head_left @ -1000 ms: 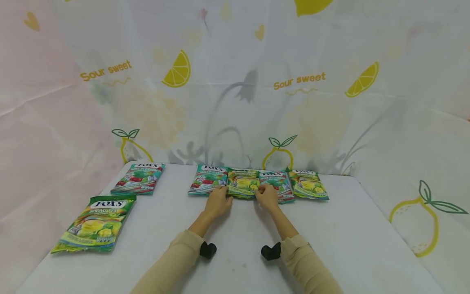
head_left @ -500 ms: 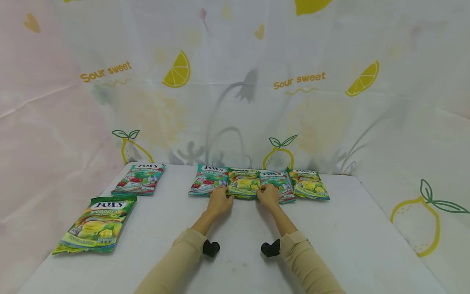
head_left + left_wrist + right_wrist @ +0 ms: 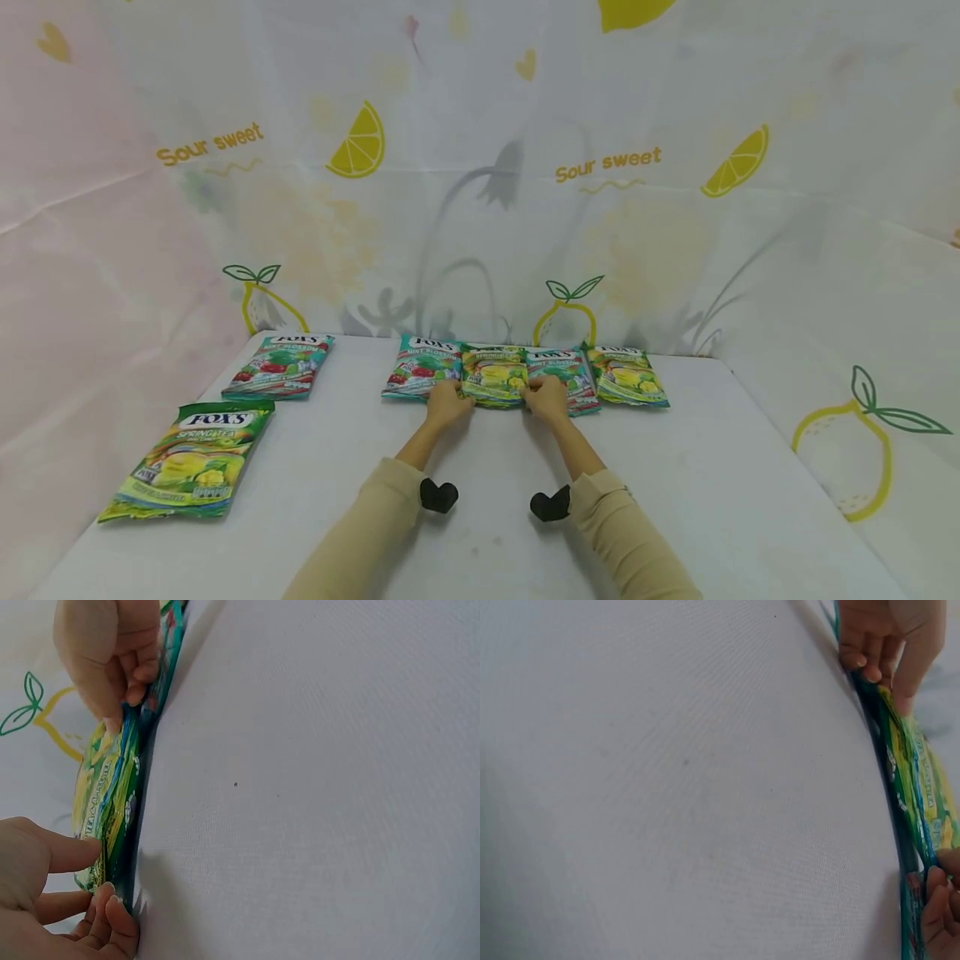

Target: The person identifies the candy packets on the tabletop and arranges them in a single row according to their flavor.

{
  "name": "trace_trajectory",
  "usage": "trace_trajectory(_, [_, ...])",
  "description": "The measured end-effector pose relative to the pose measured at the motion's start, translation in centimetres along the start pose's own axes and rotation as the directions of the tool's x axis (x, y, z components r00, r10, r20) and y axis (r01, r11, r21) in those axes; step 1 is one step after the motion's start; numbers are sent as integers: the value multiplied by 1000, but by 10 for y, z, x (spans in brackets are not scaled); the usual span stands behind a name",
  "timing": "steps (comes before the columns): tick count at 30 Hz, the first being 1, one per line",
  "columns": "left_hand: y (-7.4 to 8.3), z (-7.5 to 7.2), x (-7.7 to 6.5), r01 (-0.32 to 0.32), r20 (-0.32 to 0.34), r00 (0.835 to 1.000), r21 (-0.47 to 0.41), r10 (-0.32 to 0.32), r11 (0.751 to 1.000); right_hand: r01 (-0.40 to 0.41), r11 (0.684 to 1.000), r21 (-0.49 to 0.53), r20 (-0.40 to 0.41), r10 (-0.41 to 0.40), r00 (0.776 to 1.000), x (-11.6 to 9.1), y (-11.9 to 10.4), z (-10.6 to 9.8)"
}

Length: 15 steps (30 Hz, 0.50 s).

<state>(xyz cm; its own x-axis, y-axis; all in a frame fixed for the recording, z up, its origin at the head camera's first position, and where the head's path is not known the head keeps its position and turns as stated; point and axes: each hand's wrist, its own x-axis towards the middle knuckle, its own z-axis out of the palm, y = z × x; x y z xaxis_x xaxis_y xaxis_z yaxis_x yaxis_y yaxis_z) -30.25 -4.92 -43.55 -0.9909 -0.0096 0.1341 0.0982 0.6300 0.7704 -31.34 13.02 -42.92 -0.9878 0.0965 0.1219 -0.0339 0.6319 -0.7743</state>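
On a white table (image 3: 712,500) before a lemon-print cloth (image 3: 450,225), pinching a yellow bag (image 3: 493,371), between two mint bags (image 3: 422,367), by near corners with left hand (image 3: 448,403) and right hand (image 3: 547,400). Farther left, two more bags (image 3: 191,458).

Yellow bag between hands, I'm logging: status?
Left hand and right hand pinch yellow bag at near corners. Bag in back row. Mint bags close on both sides.
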Motion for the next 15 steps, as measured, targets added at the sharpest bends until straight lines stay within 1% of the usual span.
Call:
trace_trajectory(5, [1, 0, -1, 16, 5, 1000, 1, -16, 1000, -13, 1000, 19, 4, 13, 1000, 0, 2, 1])
trace_trajectory(7, [-1, 1, -2, 13, 8, 1000, -4, -13, 1000, -19, 1000, 24, 5, 19, 1000, 0, 2, 2])
trace_trajectory(11, [-3, 2, 0, 18, 33, 999, -29, -17, 999, -30, 999, 18, 0, 30, 1000, 0, 3, 2])
trace_trajectory(12, [-5, 3, 2, 27, 39, 999, -44, -25, 999, -29, 999, 13, -1, 29, 1000, 0, 3, 2])
trace_trajectory(14, [-15, 9, 11, 42, 51, 998, -52, -39, 998, -28, 1000, 4, -2, 28, 1000, 0, 4, 3])
trace_trajectory(15, [-20, 10, 14, 21, 43, 999, -48, -19, 999, -25, 1000, 3, -1, 25, 1000, 0, 4, 3])
